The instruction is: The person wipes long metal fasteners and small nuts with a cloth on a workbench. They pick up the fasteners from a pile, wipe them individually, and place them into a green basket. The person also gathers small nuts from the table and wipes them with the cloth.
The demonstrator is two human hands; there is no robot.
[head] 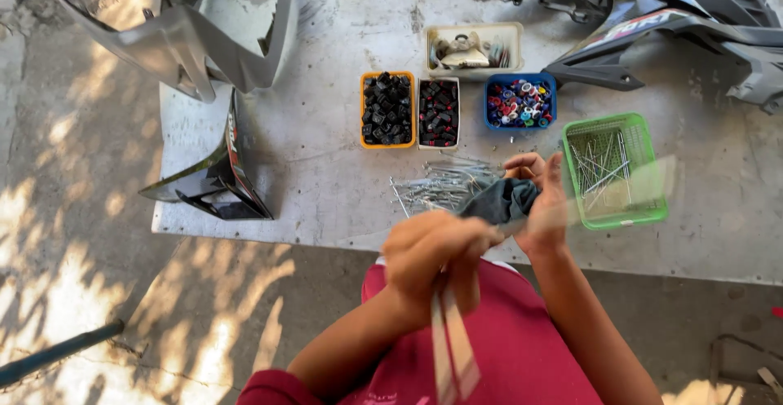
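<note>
My left hand (436, 254) is closed around thin metal spokes, motion-blurred, their ends pointing down over my red shirt. My right hand (538, 201) grips a dark grey rag (502, 199) wrapped around the same blurred spokes, which streak out to the right over the green basket. A loose pile of silver spokes (440, 185) lies on the grey sheet just beyond my hands. The green basket (652, 201) to the right holds several more spokes.
On the grey metal sheet (326, 168) stand an orange tray (387, 110) and a white tray (439, 113) of black parts, a blue tray (519, 101) of coloured pieces and a beige tray (475, 48). Motorcycle body panels (220, 168) lie left and at top right (669, 22).
</note>
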